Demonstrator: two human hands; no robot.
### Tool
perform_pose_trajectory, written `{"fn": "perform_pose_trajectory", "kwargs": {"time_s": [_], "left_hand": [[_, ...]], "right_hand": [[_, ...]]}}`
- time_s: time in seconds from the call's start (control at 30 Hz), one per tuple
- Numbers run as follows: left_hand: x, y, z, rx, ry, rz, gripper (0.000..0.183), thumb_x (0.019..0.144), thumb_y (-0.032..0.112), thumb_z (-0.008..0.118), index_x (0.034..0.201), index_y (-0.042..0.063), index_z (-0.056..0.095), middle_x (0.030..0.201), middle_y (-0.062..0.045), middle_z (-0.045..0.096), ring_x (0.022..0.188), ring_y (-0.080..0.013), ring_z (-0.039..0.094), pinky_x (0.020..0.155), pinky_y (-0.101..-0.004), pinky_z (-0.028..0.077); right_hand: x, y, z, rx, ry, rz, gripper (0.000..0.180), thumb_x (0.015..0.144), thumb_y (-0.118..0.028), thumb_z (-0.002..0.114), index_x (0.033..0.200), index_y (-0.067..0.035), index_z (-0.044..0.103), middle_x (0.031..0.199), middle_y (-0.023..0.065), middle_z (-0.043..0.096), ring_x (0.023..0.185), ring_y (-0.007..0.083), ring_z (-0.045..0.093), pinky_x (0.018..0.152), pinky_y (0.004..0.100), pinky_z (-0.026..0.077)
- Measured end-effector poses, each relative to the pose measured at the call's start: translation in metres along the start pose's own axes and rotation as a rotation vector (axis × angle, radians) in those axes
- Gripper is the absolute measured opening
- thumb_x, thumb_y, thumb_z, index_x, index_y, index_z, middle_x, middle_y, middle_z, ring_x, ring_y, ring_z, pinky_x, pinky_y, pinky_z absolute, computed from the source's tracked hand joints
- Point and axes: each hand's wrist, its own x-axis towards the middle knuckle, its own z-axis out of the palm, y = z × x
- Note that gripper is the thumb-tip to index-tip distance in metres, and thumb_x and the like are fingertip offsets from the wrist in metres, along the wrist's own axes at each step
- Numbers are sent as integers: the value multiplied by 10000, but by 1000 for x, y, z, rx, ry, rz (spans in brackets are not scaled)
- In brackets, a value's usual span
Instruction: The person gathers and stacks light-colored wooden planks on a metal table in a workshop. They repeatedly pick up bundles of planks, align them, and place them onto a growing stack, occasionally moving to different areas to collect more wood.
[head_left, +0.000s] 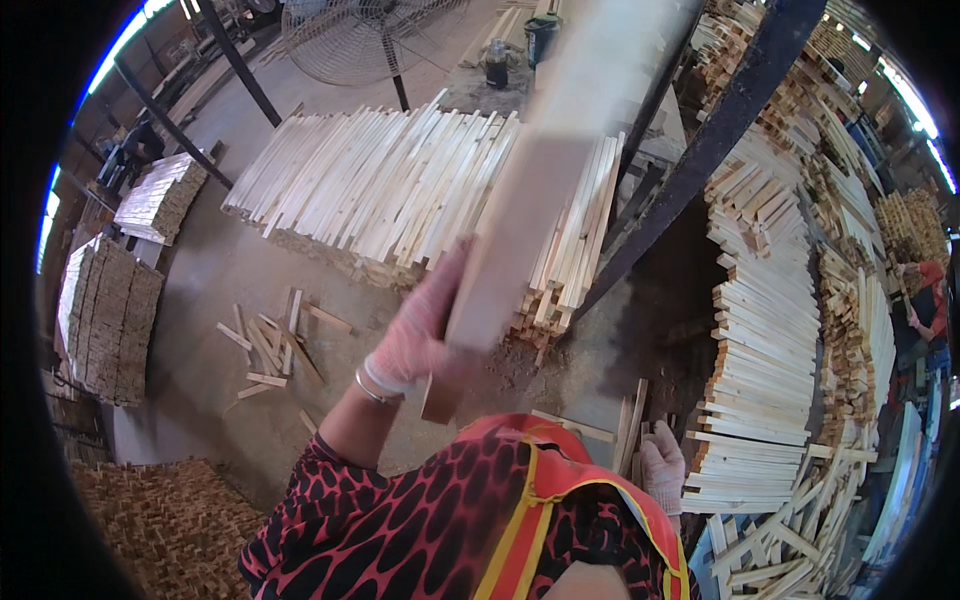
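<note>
My left hand, in a pinkish knit glove with a bangle at the wrist, grips pale sawn lumber. The lumber slants up and away in front of me, blurred by motion, so I cannot tell whether it is one board or several strips. A brown wooden end shows just below that hand. My right hand, also gloved, is low at my right side with its fingers curled. Narrow wood strips stand beside it; whether it holds one is unclear. Beyond the lumber lies a wide stack of pale wooden strips.
A dark metal post slants across the right of the stack. Loose offcuts lie on the floor at left. More strips are piled at right, near another person. A caged fan stands at the back.
</note>
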Motion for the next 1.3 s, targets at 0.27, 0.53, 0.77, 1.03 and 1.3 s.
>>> {"fn": "perform_pose_trajectory", "kwargs": {"time_s": [0.27,0.53,0.77,1.03,1.3], "left_hand": [[156,-93,-82,1051,605,-550,1089,674,319,833,1622,110,340,1289,-174,567,1142,-308,608,1033,-418,507],[281,-180,-31,1523,214,-514,888,803,663,720,1501,148,527,1505,-285,496,1417,-387,495,1132,-453,445],[213,-231,-15,1624,347,180,649,971,541,596,1476,137,546,1448,-174,562,1232,-304,564,1023,-487,462],[-121,-192,22,1238,33,-781,496,850,341,694,1303,145,640,1197,-113,666,1128,-330,655,944,-482,517],[-341,-231,-33,896,-51,-1030,327,891,374,665,1137,182,765,1094,-157,768,1073,-359,724,868,-481,574]], "right_hand": [[3,-2,6,-64,-66,128,500,933,-46,685,1415,36,581,1045,52,678,924,127,619,819,276,519],[66,1,-52,-10,-123,284,605,945,-42,705,1502,53,488,1085,26,658,904,82,577,796,233,490],[141,4,-28,-205,-269,429,613,954,0,673,1532,4,467,1177,70,651,957,133,596,843,271,509],[184,39,40,-532,-664,531,615,986,-164,678,1540,-19,454,1232,138,664,1053,213,643,914,321,525],[104,23,202,-853,-926,345,652,967,-249,690,1533,-22,460,1275,166,657,1107,251,647,949,347,520]]}}
